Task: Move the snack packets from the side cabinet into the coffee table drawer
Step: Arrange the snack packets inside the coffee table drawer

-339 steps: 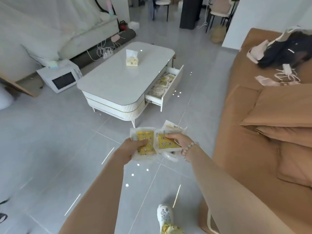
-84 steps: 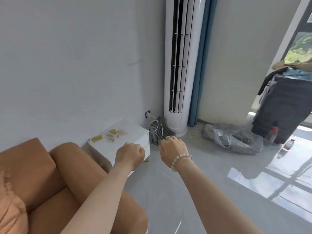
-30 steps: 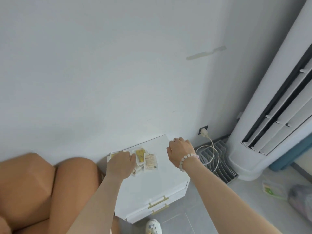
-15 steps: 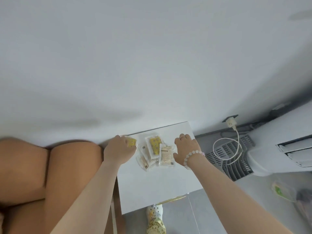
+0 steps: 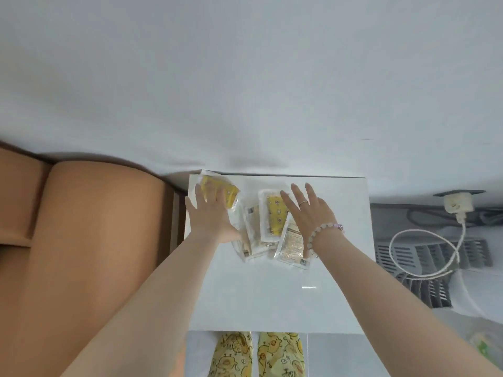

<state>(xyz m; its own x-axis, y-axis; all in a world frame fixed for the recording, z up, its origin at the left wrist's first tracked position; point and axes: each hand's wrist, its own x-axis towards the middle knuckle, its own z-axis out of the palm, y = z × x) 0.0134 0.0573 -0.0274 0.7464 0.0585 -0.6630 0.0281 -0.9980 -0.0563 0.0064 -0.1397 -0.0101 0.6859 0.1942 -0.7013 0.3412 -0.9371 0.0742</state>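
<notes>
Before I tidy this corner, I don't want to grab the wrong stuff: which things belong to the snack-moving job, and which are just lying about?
Job: snack packets; side cabinet under them; left hand flat on a yellow packet; right hand open over the pile.

Lying about: brown sofa; white plug and cable; grey vent grille.

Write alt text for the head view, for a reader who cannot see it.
Left hand and right hand, fingers straight, spread over a loose pile of snack packets on a white side cabinet against a wall. The left rests on a yellow packet at the back corner. Brown sofa left, white cable right.
</notes>
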